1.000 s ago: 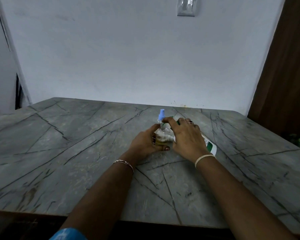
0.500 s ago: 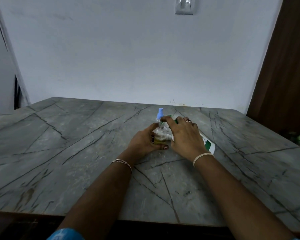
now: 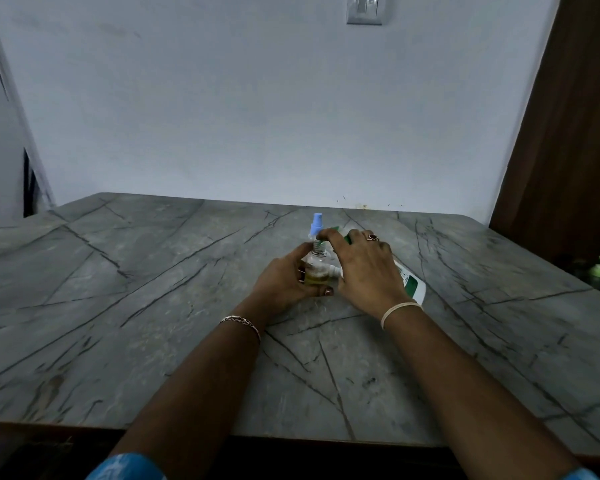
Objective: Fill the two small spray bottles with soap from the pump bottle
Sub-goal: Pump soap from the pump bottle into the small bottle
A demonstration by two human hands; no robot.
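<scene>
Right now you are filling the first small bottle [image 3: 317,271]: your left hand [image 3: 284,285] is curled tight round it and keeps it standing on the table [image 3: 153,306]. Your right hand [image 3: 364,271] is wrapped over the tipped pump bottle [image 3: 411,284], with its fingers on the green top just above the open neck. There is yellow soap low in the bottle, so I think you should keep pumping gently and then swap to the blue-topped bottle [image 3: 316,225] just behind your left grip. Since a second ago almost nothing has moved; both hands hold the same way.
</scene>
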